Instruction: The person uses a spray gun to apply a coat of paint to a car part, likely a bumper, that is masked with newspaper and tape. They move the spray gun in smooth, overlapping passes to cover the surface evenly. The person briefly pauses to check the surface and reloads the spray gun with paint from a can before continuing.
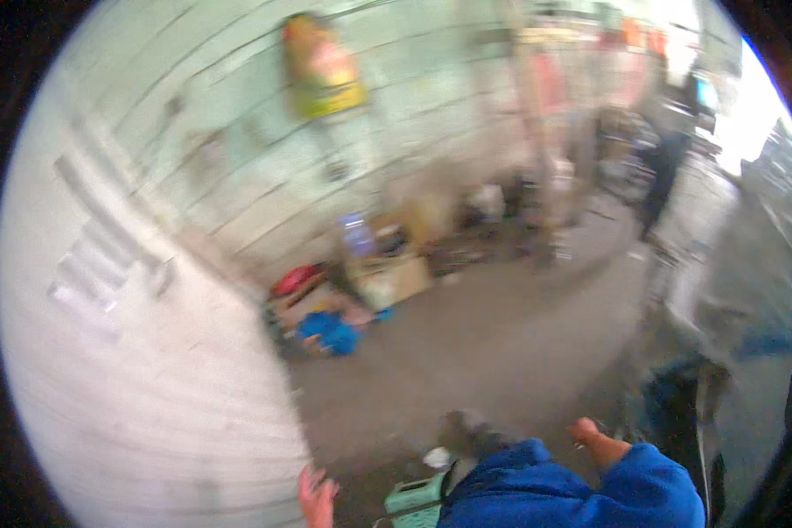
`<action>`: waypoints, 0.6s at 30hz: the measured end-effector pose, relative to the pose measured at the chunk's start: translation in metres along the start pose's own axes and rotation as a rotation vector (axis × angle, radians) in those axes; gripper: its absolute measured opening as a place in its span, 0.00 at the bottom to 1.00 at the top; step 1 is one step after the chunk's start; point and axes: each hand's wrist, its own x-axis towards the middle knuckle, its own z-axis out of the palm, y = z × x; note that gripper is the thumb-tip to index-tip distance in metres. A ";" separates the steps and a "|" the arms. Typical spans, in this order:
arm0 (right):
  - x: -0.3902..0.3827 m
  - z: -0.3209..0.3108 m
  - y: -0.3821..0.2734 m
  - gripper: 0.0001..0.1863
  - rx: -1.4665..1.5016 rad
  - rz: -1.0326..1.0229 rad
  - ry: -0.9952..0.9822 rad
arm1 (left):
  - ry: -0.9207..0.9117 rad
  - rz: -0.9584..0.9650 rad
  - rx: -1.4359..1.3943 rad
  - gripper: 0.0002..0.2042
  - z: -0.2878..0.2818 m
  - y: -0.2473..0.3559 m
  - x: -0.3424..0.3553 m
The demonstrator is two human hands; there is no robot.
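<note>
My left hand (317,498) is at the lower edge, its fingers apart with nothing seen in them, close to the white wall. My right hand (583,430) hangs at the end of my bare forearm beyond a blue sleeve (651,480); its fingers are blurred, and what they may hold does not show. Between the hands, beside my body, is a mint-green plastic thing with slots (414,500), perhaps a basket or stool, partly hidden. A small white object (436,458) lies just past it.
A cardboard box (400,280) with a bluish bottle (357,236) stands against the block wall, beside a bright blue cloth-like heap (330,333) and a red item (297,280). A yellow-and-red bag (321,70) hangs above. Grey sheeting (748,290) covers something on the right.
</note>
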 end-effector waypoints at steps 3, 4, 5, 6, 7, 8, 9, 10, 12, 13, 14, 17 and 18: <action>0.031 -0.035 -0.189 0.12 0.492 -0.188 -0.044 | -0.136 0.348 0.331 0.28 -0.026 0.047 0.108; 0.032 -0.047 -0.253 0.17 0.563 -0.273 -0.156 | -0.146 0.299 0.363 0.27 -0.041 0.068 0.145; 0.027 -0.051 -0.312 0.16 0.541 -0.412 -0.137 | -0.145 0.396 0.441 0.26 -0.057 0.086 0.183; 0.021 -0.059 -0.368 0.16 0.474 -0.493 -0.063 | -0.128 0.440 0.485 0.26 -0.071 0.104 0.223; 0.012 -0.062 -0.417 0.16 0.376 -0.580 0.042 | -0.112 0.458 0.493 0.25 -0.085 0.122 0.271; 0.003 -0.064 -0.455 0.15 0.450 -0.602 0.022 | -0.098 0.530 0.571 0.26 -0.099 0.140 0.319; -0.003 -0.060 -0.490 0.15 0.493 -0.633 0.025 | -0.075 0.592 0.692 0.27 -0.117 0.156 0.374; -0.001 -0.048 -0.523 0.15 0.552 -0.745 0.022 | -0.050 0.603 0.669 0.26 -0.132 0.169 0.427; 0.011 -0.008 -0.563 0.15 0.486 -0.652 0.141 | 0.025 0.647 0.721 0.26 -0.168 0.197 0.536; 0.019 0.012 -0.565 0.14 0.559 -0.557 0.172 | 0.056 0.673 0.775 0.26 -0.181 0.208 0.593; 0.027 0.035 -0.560 0.14 0.582 -0.467 0.189 | 0.081 0.788 0.823 0.27 -0.193 0.214 0.650; 0.013 0.139 -0.525 0.09 0.795 -0.029 0.317 | 0.148 0.698 0.883 0.30 -0.237 0.233 0.809; -0.007 0.176 -0.502 0.08 0.810 0.211 0.374 | 0.289 0.792 0.849 0.30 -0.239 0.237 0.845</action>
